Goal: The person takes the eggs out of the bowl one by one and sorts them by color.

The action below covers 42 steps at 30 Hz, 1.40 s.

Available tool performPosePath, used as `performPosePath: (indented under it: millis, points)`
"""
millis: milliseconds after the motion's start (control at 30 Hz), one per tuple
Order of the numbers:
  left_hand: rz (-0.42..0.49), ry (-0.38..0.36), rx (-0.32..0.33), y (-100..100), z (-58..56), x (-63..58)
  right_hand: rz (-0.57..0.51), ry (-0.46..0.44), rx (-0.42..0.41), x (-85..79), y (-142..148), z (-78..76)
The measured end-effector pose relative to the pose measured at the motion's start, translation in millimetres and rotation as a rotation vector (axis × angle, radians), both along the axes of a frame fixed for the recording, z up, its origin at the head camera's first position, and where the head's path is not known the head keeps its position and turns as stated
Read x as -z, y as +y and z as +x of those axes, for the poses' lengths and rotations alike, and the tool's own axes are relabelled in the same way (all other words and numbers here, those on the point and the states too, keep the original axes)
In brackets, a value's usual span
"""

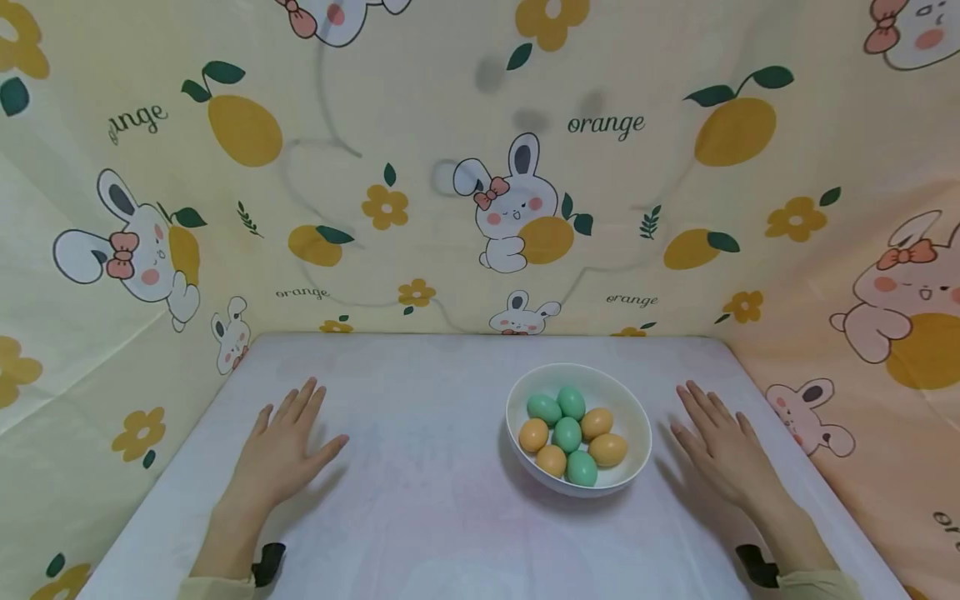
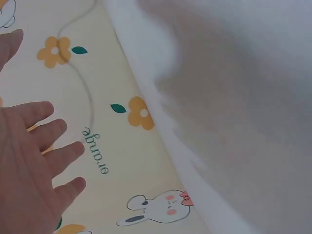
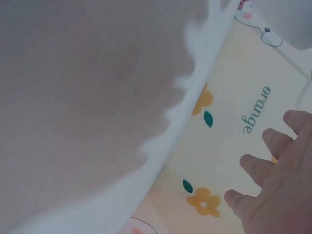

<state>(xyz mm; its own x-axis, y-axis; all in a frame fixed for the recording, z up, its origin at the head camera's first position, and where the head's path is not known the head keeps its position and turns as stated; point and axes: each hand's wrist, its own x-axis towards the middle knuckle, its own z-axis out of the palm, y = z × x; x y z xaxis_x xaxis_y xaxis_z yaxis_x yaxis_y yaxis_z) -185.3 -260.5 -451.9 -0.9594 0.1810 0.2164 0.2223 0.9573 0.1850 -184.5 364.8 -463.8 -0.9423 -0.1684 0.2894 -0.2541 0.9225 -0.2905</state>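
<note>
A white bowl point(image 1: 517, 454) stands on the right half of the table, holding several green eggs point(image 1: 567, 435) and several orange-yellow eggs point(image 1: 607, 450). My left hand point(image 1: 281, 454) is at the table's left side, fingers straight and spread, well apart from the bowl. Just right of the bowl is my right hand point(image 1: 727, 450), its fingers extended and not touching it. Both palms face down and hold nothing. In the left wrist view the left hand point(image 2: 29, 165) shows spread fingers; the right hand point(image 3: 282, 180) looks the same in the right wrist view.
A white cloth covers the table point(image 1: 390, 517). Behind it and at both sides hangs a cream curtain point(image 1: 420, 108) printed with rabbits, oranges and flowers. Each wrist wears a dark strap, such as the black band point(image 1: 268, 564) on the left.
</note>
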Motion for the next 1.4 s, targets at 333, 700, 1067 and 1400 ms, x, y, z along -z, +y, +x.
performPosePath:
  millis: [333, 700, 1067, 1400]
  points:
    - [0.037, 0.133, 0.079, 21, -3.8, -2.8, -0.089, 0.050, -0.063, -2.3, -15, -0.3]
    - [0.107, 0.260, 0.199, 59, -18.5, -8.2, -0.079, 0.072, -0.136, -4.0, -32, 2.2]
    - [0.177, 0.322, 0.331, 101, -30.5, -9.5, -0.009, 0.018, -0.155, -3.2, -46, 3.6]
    - [0.193, 0.308, 0.412, 139, -37.0, -21.5, 0.057, 0.036, -0.188, -4.9, -54, 1.1]
